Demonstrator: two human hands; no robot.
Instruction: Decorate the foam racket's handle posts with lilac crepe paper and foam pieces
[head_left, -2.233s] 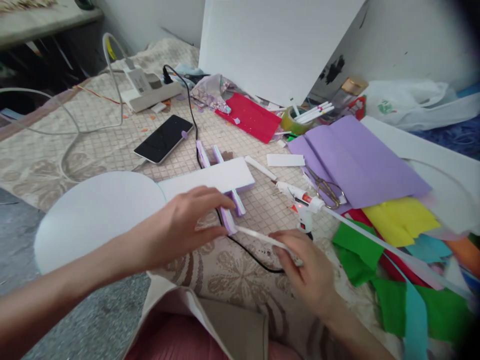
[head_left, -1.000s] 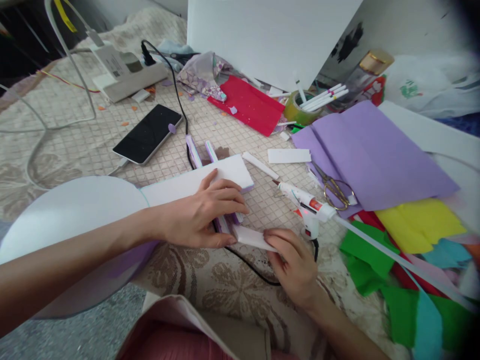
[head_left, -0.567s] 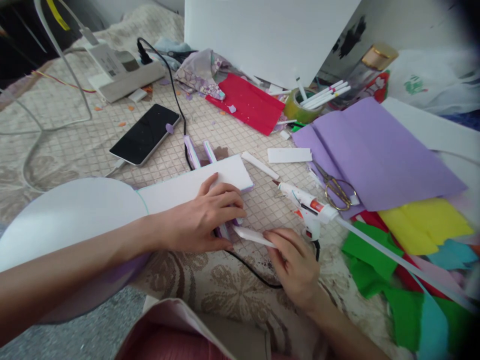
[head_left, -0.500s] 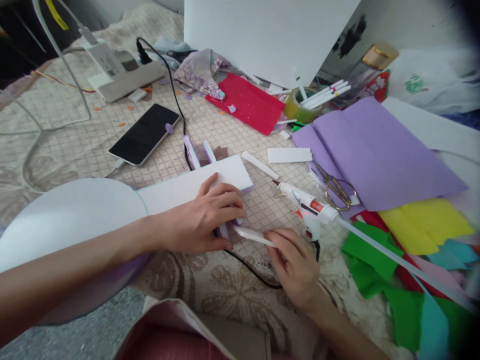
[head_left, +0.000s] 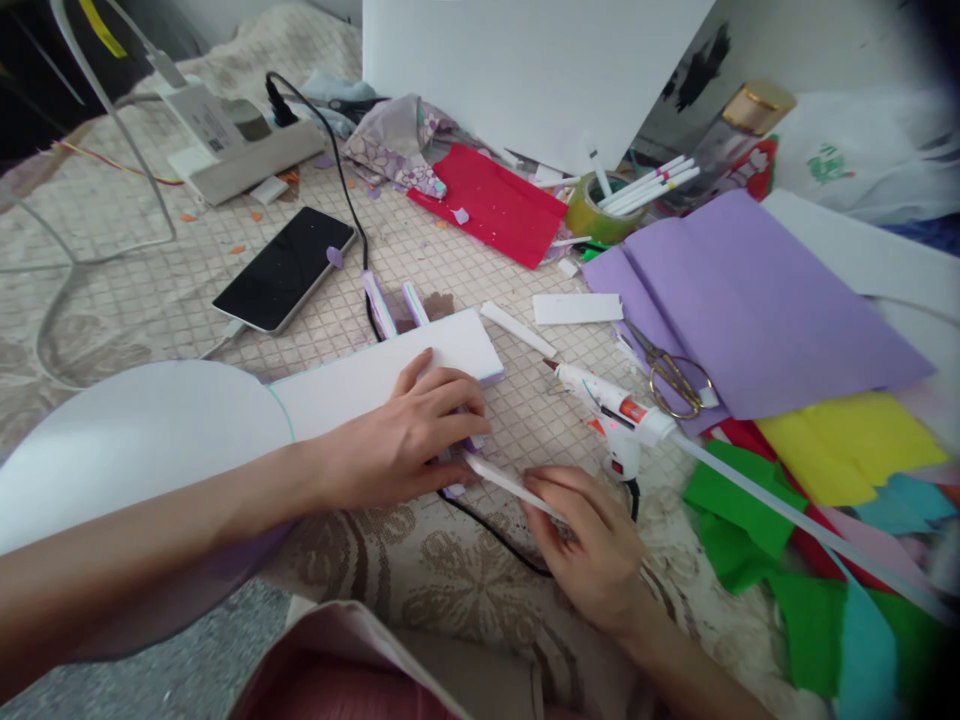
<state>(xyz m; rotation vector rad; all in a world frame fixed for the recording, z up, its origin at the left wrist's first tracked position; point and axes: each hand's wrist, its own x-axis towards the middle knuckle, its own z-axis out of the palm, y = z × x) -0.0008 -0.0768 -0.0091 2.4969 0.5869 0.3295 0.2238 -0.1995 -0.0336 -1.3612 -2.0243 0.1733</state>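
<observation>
My left hand (head_left: 409, 435) lies across the narrow arm of a white board cutout (head_left: 360, 375), which widens into a large rounded part on the left. Its fingers curl over the near edge, and the thumb sits by small purple-edged strips, partly hidden beneath the hand. Pinched in my right hand (head_left: 589, 540) is a thin white foam strip (head_left: 506, 480), whose far end meets the left fingertips at that edge. Two more purple-edged strips (head_left: 380, 305) stick out from the arm's far side. A white hot glue gun (head_left: 619, 405) lies right of the hands.
Behind the cutout lies a phone (head_left: 285, 270), with a power strip (head_left: 247, 165) further back. Gold-handled scissors (head_left: 671, 375) rest against purple sheets (head_left: 757, 300). White pens (head_left: 652, 185) stand by a tape roll (head_left: 596, 220). Green scraps (head_left: 742, 520) lie at right; a black cord (head_left: 495, 540) runs below the hands.
My right hand has shifted slightly downward, tilting the white strip more steeply. My left hand stays on the cutout, its thumb drawn slightly closer to the fingers.
</observation>
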